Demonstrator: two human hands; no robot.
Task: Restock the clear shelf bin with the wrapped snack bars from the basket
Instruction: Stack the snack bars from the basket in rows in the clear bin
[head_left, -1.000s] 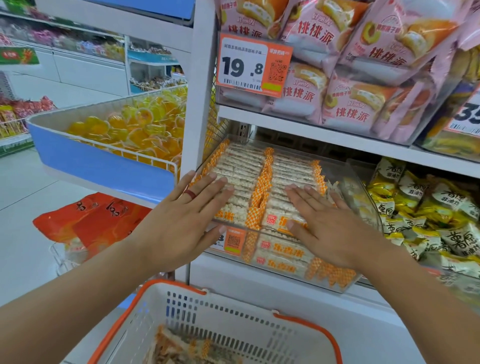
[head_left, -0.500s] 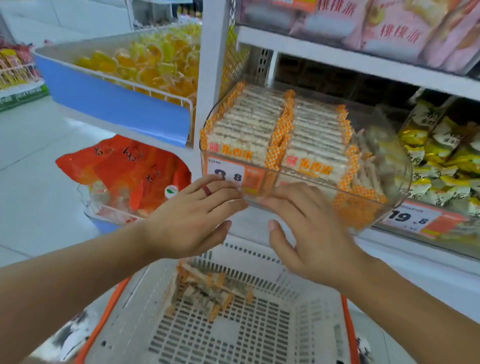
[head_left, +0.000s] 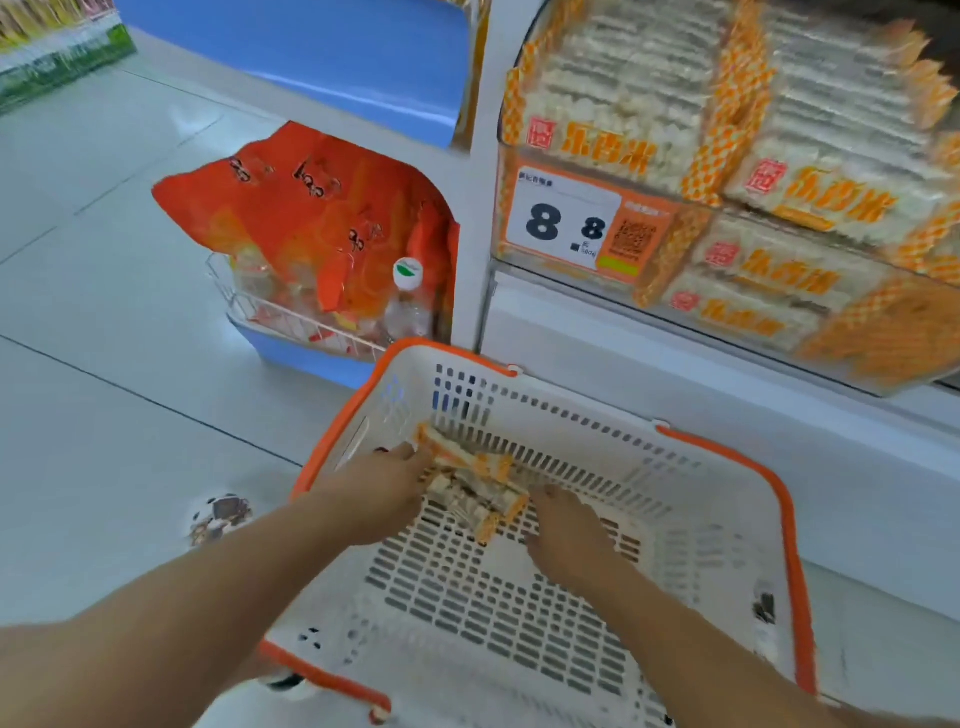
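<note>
Both hands dropped from clear bin (head_left: 727, 218) into basket (head_left: 727, 452), fingers grasping snack bars (head_left: 470, 480), pale shop floor (head_left: 104, 338).

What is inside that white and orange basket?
A small pile of wrapped snack bars lies at the far end of the basket, with the left hand and right hand on it. The hands cover part of the pile.

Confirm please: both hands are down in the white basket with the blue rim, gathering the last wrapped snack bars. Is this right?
One detail is wrong: the rim of the basket is orange, not blue, as the head view shows. The rest stands: the left hand and the right hand are down in the white basket, at the small pile of wrapped snack bars.
</note>
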